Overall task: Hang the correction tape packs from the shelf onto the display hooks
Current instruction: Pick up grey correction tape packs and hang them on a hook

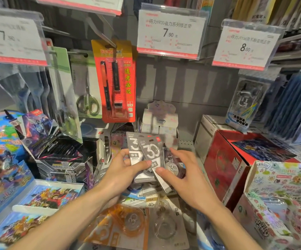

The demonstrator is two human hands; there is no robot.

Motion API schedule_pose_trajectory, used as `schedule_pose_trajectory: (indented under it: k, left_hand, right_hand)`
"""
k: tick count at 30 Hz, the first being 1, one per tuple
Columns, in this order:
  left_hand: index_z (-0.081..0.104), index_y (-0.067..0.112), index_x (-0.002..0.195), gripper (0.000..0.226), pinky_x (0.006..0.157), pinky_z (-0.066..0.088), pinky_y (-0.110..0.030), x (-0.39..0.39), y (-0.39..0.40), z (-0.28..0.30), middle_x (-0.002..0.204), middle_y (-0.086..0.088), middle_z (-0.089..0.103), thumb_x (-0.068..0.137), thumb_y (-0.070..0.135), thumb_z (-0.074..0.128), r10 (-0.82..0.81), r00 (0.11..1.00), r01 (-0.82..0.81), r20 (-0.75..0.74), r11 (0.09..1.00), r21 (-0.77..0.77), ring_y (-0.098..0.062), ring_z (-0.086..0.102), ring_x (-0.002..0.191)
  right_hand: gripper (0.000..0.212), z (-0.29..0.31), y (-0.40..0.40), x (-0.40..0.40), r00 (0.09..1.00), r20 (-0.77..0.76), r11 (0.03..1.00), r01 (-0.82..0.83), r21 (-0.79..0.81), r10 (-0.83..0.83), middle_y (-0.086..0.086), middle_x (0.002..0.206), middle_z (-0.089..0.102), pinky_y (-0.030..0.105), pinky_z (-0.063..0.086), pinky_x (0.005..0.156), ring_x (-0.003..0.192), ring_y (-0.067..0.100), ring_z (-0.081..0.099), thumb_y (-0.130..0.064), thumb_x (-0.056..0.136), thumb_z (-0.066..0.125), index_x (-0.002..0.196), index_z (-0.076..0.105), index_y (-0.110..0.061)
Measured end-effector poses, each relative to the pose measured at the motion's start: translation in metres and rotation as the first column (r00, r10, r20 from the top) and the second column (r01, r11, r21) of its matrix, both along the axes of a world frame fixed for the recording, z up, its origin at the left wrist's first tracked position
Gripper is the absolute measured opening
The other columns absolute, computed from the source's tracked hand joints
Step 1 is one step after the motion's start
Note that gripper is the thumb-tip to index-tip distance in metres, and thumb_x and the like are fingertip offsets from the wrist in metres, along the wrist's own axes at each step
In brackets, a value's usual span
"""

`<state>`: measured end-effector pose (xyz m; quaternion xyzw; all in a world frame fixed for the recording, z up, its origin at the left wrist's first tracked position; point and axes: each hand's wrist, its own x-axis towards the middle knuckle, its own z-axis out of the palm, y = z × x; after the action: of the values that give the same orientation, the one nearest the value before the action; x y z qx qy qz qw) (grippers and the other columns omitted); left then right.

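both hands on the grey correction tape packs

i held a small fan of grey correction tape packs [150, 152] between my two hands, low in front of the display and above the shelf clutter. my left hand [123, 170] grasped the stack from the left, thumb lying across the front of the cards and fingers curled behind. my right hand [180, 175] gripped the same stack from the right, thumb pressed on the lower edge of the front pack, fingers spread over the clear blister at the side.

the packs stood roughly upright, slightly tilted and overlapping, each printed with a large "30" (i could count at least two cards, perhaps a third behind).

below my wrists lay more packs on the shelf: an orange correction tape pack [121, 224] flat on its back, and a clear one [166, 224] just beside it.

above hung a red pen pack [116, 82] on a hook, with packaged scissors [87, 91] to its left. a price tag reading 7.90 [170, 32] sat over the bare grey panel, well above the packs i held. a red box [223, 165] stood to my right.
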<state>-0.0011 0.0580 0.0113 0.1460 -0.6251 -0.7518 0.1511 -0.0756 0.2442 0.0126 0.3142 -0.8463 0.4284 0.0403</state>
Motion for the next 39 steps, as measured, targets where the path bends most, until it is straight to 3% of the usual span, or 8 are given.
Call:
schedule_pose_trajectory:
  k: [4, 7, 11, 14, 16, 23, 29, 39]
  left_hand:
    - [0.059, 0.013, 0.122, 0.047, 0.060, 0.057, -0.020, 0.002, -0.007, -0.002, 0.094, -0.006, 0.082, 0.082, 0.001, 0.081, 0.005, 1.000, -0.005, 0.003, 1.000, -0.021, -0.015, 0.079, 0.077]
    - [0.058, 0.015, 0.124, 0.050, 0.053, 0.052, -0.013, 0.003, -0.013, -0.004, 0.091, -0.004, 0.082, 0.082, 0.000, 0.080, -0.023, 1.000, 0.023, 0.000, 0.997, -0.071, -0.008, 0.076, 0.067]
    - [0.055, 0.020, 0.127, 0.053, 0.079, 0.059, -0.028, 0.004, -0.017, -0.003, 0.107, -0.005, 0.081, 0.083, 0.005, 0.081, -0.094, 0.995, 0.088, -0.031, 0.985, -0.146, -0.018, 0.078, 0.095]
    - [0.057, 0.024, 0.124, 0.050, 0.090, 0.059, -0.036, 0.006, -0.018, 0.001, 0.110, 0.001, 0.080, 0.083, 0.010, 0.082, -0.095, 0.993, 0.078, -0.068, 0.973, -0.218, -0.020, 0.077, 0.103]
    - [0.059, 0.026, 0.122, 0.046, 0.086, 0.061, -0.031, 0.008, -0.020, 0.006, 0.111, 0.006, 0.080, 0.084, 0.013, 0.082, -0.090, 0.991, 0.060, -0.096, 0.959, -0.279, -0.017, 0.077, 0.101]
    - [0.056, 0.032, 0.124, 0.048, 0.093, 0.057, -0.044, 0.012, -0.022, 0.018, 0.110, 0.006, 0.080, 0.086, 0.017, 0.080, -0.087, 0.980, 0.019, -0.177, 0.934, -0.356, -0.018, 0.077, 0.099]
    - [0.058, 0.033, 0.128, 0.048, 0.084, 0.060, -0.026, 0.019, 0.005, 0.036, 0.112, 0.011, 0.079, 0.088, 0.014, 0.077, -0.097, 0.962, -0.013, -0.257, 0.919, -0.395, -0.013, 0.076, 0.101]
    - [0.055, 0.029, 0.136, 0.069, 0.102, 0.053, -0.052, 0.031, 0.112, 0.074, 0.115, 0.006, 0.079, 0.074, 0.041, 0.082, 0.011, 0.925, -0.175, -0.381, 0.901, -0.398, -0.018, 0.075, 0.104]
  right_hand:
    - [0.066, 0.000, 0.000, 0.000, 0.995, 0.083, 0.998, -0.055, -0.028, 0.057, -0.023, 0.143, 0.044, 0.004, 0.032, 0.104, 0.126, -0.020, 0.041, -0.064, 0.089, 0.057, 0.149, 0.045, -0.040]
    - [0.050, 0.006, 0.006, -0.007, 0.960, 0.265, 0.993, -0.062, -0.103, 0.087, -0.022, 0.123, 0.062, -0.002, 0.042, 0.084, 0.106, -0.021, 0.058, -0.041, 0.094, 0.070, 0.140, 0.051, -0.037]
    - [0.045, 0.003, 0.013, -0.010, 0.849, 0.495, 0.958, -0.043, -0.283, 0.184, -0.009, 0.082, 0.074, 0.016, 0.054, 0.078, 0.083, 0.006, 0.072, -0.016, 0.088, 0.079, 0.130, 0.061, -0.014]
    - [0.041, 0.005, 0.019, -0.008, 0.813, 0.534, 0.927, -0.019, -0.375, 0.233, -0.001, 0.088, 0.080, 0.021, 0.056, 0.073, 0.081, 0.012, 0.075, -0.009, 0.084, 0.080, 0.120, 0.061, -0.013]
    - [0.040, 0.010, 0.022, -0.006, 0.805, 0.531, 0.902, -0.014, -0.431, 0.266, 0.010, 0.099, 0.082, 0.020, 0.058, 0.070, 0.085, 0.016, 0.078, -0.007, 0.083, 0.079, 0.118, 0.060, -0.011]
    - [0.063, 0.028, 0.044, 0.000, 0.881, 0.403, 0.849, 0.004, -0.528, 0.247, 0.011, 0.109, 0.080, 0.023, 0.059, 0.077, 0.096, 0.022, 0.078, -0.028, 0.068, 0.090, 0.121, 0.061, -0.013]
    - [0.063, 0.056, 0.077, 0.005, 0.938, 0.278, 0.833, -0.020, -0.553, 0.207, 0.013, 0.105, 0.080, 0.024, 0.060, 0.075, 0.090, 0.022, 0.077, -0.027, 0.066, 0.085, 0.121, 0.058, -0.009]
    - [0.056, 0.085, 0.172, -0.002, 0.950, 0.133, 0.823, -0.169, -0.541, 0.283, 0.003, 0.112, 0.079, 0.019, 0.057, 0.079, 0.099, 0.019, 0.077, -0.038, 0.076, 0.083, 0.124, 0.058, -0.021]
